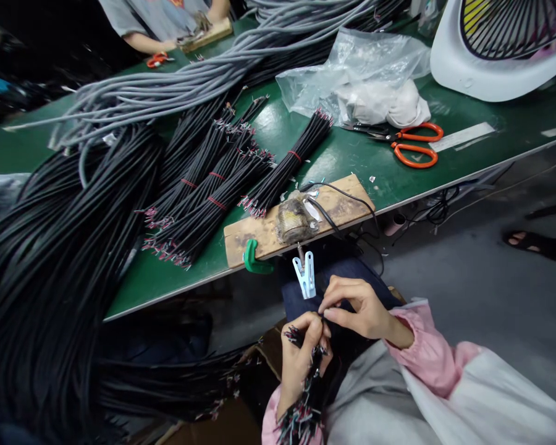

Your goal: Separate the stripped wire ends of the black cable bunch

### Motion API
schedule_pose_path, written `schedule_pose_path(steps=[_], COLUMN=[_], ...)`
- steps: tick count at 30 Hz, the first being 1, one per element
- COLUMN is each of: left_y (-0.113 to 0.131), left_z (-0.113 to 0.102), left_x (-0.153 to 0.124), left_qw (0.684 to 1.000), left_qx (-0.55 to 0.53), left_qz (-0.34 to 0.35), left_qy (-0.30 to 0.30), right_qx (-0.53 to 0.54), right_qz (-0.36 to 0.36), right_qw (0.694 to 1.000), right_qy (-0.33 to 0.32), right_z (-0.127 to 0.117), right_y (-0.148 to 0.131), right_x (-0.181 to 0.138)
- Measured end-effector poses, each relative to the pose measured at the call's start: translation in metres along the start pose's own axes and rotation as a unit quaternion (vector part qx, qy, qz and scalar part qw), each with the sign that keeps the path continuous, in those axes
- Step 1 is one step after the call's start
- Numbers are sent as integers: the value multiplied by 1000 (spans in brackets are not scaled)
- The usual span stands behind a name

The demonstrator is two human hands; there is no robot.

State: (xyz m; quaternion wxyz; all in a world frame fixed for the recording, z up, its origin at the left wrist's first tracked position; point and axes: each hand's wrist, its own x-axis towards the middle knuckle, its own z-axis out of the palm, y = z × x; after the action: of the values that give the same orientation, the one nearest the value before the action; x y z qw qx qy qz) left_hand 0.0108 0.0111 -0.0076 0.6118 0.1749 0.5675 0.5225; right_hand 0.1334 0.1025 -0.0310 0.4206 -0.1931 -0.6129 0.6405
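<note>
My left hand (pixel 301 349) is closed around several black cables (pixel 293 335) whose stripped ends show red and white wires. More cable ends (pixel 301 417) hang over my left forearm. Thumb and forefinger of my right hand (pixel 354 306) pinch together at the tip of a dark cable beside my left fingers; the exact piece is too small to make out. Just beyond my hands, a light blue clothespin (pixel 304 275) hangs from a metal tip at the wooden board (pixel 241 241). On that board sits a stained, crusted block (pixel 296 219) with a black cord.
Bundles of black cables (pixel 213 198) and long grey cables (pixel 167 93) cover the green table (pixel 482 154) at left. A green clamp (pixel 256 258) grips its edge. Orange-handled scissors (pixel 414 145), a plastic bag (pixel 352 62) and a white fan (pixel 467 74) lie right. A co-worker (pixel 157 25) sits opposite.
</note>
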Motion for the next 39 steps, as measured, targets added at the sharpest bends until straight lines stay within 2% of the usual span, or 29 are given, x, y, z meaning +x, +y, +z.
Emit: schedule_pose_path(steps=[5,12,19,22,24,26,28,30,32,35,39], left_y=[-3,-2,-5,1,7,12,13,10,5,-4,-9], left_z=[-6,-1,-11,-14,-15,-17,-20,-23,-26,-27,-25], left_x=[-1,-3,-2,-3,-3,-4,-5,-6,-7,-7,-6], left_qw=[997,997,996,989,975,957,955,968,982,991,989], left_qx=[65,28,69,131,198,248,237,172,98,52,106], left_qz=[39,50,55,71,98,130,138,123,104,79,89], left_qy=[27,47,-1,-9,-31,-71,-112,-133,-124,-92,-58], right_qx=[2,-14,-93,-109,-80,10,133,201,202,174,84], right_qz=[24,1,-2,44,104,191,267,292,263,168,56], right_qw=[1000,1000,995,993,989,970,932,912,931,968,993], right_qy=[3,-2,-19,-31,-74,-147,-207,-208,-154,-67,-54], right_z=[1,-1,-2,-5,-9,-12,-11,-8,-3,2,3], right_y=[-2,-3,-14,-18,-17,-13,-6,-1,2,0,-4], right_x=[-3,-6,-7,-7,-5,-1,2,3,1,-6,-13])
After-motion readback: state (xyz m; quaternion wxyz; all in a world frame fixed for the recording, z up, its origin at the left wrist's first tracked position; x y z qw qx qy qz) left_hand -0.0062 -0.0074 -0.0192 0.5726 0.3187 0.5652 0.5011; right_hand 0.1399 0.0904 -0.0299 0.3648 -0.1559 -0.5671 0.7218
